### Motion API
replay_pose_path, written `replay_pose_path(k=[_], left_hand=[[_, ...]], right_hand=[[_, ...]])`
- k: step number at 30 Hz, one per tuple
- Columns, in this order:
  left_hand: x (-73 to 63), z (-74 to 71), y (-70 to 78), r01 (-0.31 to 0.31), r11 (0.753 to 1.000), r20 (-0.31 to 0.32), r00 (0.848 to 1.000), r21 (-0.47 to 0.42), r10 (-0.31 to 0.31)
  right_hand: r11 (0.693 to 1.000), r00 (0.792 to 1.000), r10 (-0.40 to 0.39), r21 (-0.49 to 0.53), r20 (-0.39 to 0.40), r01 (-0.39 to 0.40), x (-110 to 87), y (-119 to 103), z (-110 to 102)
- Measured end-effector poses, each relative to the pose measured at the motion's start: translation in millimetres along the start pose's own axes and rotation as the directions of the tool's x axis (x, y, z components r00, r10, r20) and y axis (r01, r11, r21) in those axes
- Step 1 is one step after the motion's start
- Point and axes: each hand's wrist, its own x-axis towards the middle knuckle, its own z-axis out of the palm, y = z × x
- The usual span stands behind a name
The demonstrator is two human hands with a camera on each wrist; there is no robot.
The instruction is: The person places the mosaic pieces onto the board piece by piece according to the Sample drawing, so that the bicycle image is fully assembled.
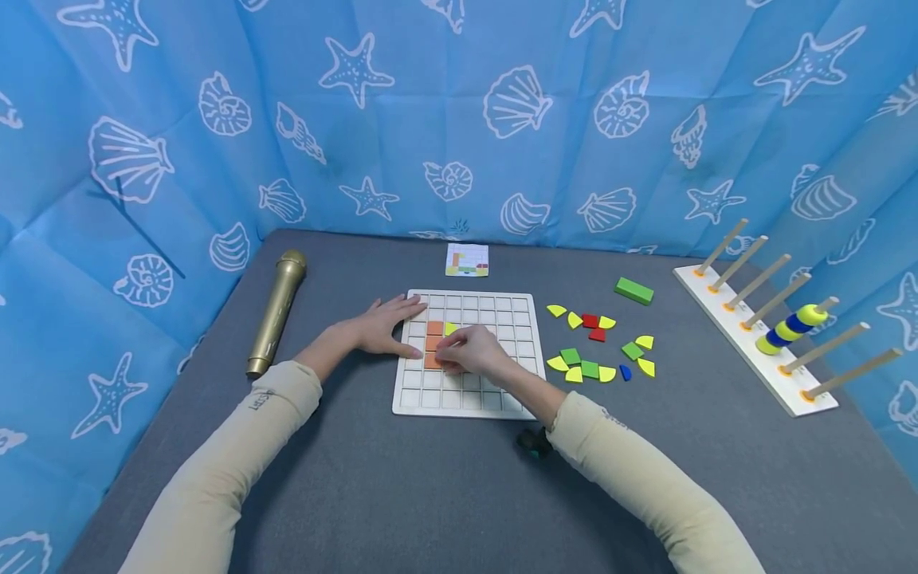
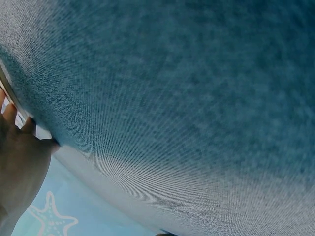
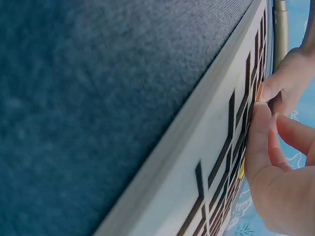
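left hand (image 1: 378, 328) spread on board (image 1: 412, 399); right hand (image 1: 475, 351), curled, touches orange tile (image 1: 432, 361)

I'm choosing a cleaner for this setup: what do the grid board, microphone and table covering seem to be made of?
Grid board: probably wood, matte, going by its pale beige edge; fibreboard is possible.
Microphone: gold with a soft sheen; metal or coated plastic, unclear which.
Table covering: likely woven fabric, dull grey, with visible thread texture.

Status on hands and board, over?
Left hand on left edge of white board. Right hand at orange tiles. View partly blocked: right hand hides part of board.
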Motion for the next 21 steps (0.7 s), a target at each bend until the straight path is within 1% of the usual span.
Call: replay_pose_path(k=[3,5,9,12,13,16,21], left_hand=[[0.7,0.4,-0.6,0.001,1.0,0.0,1.0,0.005,-0.001],[1.2,0.7,-0.6,0.003,1.0,0.0,1.0,0.001,-0.003],[0.6,2.1,-0.3,0.011,1.0,-0.001,1.0,-0.008,-0.011],[-1.0,2.6,-1.9,0.004,1.0,-0.008,1.0,-0.008,-0.004],[-1.5,2.7,-2.9,0.0,1.0,-0.012,1.0,-0.007,0.0],[-2.5,2.3,-5.6,-0.009,1.0,-0.02,1.0,0.007,0.009],[-0.9,0.0,-3.8,-0.028,1.0,-0.014,1.0,0.003,0.028]], right_hand=[[0.999,1.0,0.011,0.039,0.021,-0.012,-1.0,0.9,-2.7],[0.998,0.998,0.024,0.063,0.051,-0.027,-2.2,1.5,-6.5],[0.994,0.985,0.031,0.096,0.171,-0.048,-2.7,7.0,-17.4],[0.994,0.973,0.004,0.108,0.233,-0.029,-5.7,13.1,-26.5],[0.994,0.972,-0.005,0.11,0.236,-0.021,-7.5,14.6,-30.0],[0.99,0.976,-0.033,0.144,0.216,0.001,-14.4,19.5,-43.4],[0.98,0.985,-0.056,0.199,0.163,0.023,-26.5,34.9,-77.3]])
